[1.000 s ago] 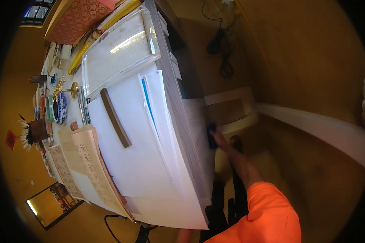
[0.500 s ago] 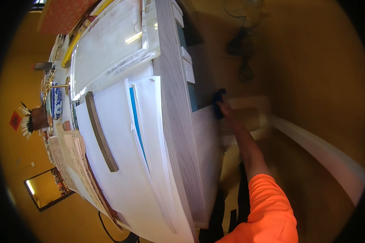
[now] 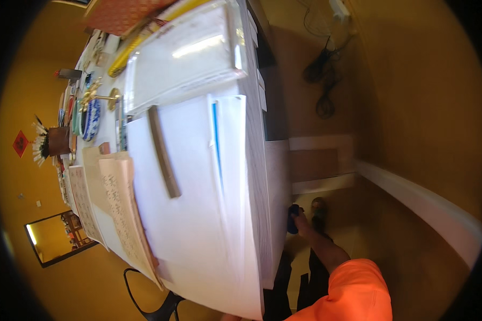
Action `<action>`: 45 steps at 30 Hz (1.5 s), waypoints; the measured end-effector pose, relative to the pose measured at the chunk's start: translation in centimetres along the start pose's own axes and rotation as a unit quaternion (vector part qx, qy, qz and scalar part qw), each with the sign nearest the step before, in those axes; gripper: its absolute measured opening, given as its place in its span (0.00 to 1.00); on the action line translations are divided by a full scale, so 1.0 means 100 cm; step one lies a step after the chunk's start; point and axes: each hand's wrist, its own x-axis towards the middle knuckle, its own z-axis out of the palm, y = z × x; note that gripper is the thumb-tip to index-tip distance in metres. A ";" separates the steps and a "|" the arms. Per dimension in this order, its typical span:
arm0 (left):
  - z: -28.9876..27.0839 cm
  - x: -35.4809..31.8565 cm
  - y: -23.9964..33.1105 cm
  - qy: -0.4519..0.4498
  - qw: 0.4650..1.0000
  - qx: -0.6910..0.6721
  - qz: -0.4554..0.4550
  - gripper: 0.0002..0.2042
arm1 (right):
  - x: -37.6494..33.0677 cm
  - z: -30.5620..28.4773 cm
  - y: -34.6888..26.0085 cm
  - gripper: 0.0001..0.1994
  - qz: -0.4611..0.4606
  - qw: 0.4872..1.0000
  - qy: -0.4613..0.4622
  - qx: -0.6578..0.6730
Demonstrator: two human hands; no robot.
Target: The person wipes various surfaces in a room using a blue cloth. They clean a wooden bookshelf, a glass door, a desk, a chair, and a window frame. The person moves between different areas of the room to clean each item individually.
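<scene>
My right hand (image 3: 302,219), at the end of an orange sleeve, is closed on a dark blue cloth (image 3: 293,218). It is low beside the pale wood-grain side panel (image 3: 276,187) of a desk, with the cloth at or very near that panel. Blur hides whether they touch. My left hand does not show. Only a sliver of skin appears at the lower edge by the desk corner, and which part it is cannot be told.
White paper sheets (image 3: 198,230) cover the desktop, with a long brown bar (image 3: 163,152) on them. A clear-covered stack (image 3: 182,59) lies beyond. Dark cables (image 3: 324,80) lie near the wall. A black chair (image 3: 163,310) stands lower left. Written sheets (image 3: 118,198) lie along the desk's left side.
My right hand has moved down the picture along the desk's side panel, toward me, still with the blue cloth. The desk has shifted right in view as my head turned.
</scene>
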 end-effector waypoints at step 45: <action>-0.221 -0.138 -0.063 -0.025 0.981 -0.148 0.123 0.15 | -0.441 0.223 0.013 0.19 0.004 0.909 -0.239 -0.342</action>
